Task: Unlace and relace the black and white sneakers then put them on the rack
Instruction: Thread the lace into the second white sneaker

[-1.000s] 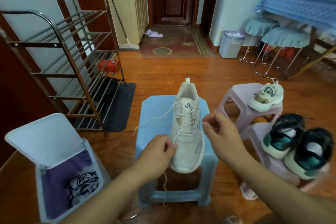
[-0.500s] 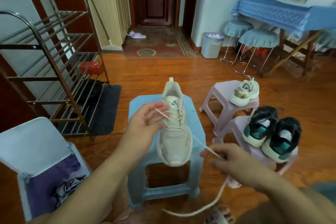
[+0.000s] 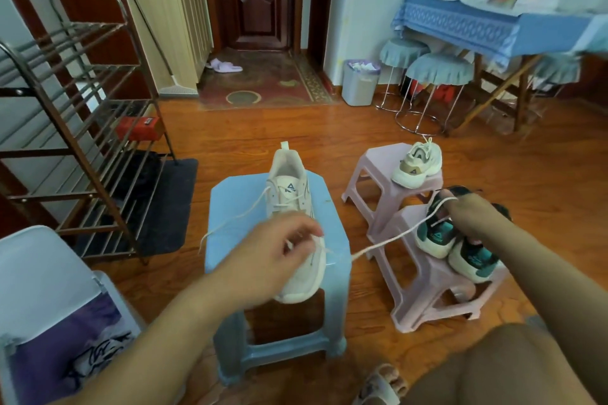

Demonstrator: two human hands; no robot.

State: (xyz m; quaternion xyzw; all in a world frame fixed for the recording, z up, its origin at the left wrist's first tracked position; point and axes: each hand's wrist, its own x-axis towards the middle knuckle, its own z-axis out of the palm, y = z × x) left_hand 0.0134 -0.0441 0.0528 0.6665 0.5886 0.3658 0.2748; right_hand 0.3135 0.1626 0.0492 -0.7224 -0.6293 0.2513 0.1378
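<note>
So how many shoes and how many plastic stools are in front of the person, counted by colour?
White shoes: 2, one on the blue stool, one on the far pink stool
Black and green shoes: 2
Blue stools: 1
Pink stools: 2
Total: 7

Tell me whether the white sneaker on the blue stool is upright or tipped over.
Upright: the white sneaker rests sole-down on the blue stool, its opening facing up.

Your cream low-top sneaker [image 3: 296, 227] carries a dark blue tongue logo and sits on your pale blue plastic stool [image 3: 227, 207]. Your black-and-teal sneaker pair [image 3: 460, 246] has off-white soles, on your lilac plastic stool [image 3: 424, 276]. Your cream cord lace [image 3: 391, 240] matches.
</note>
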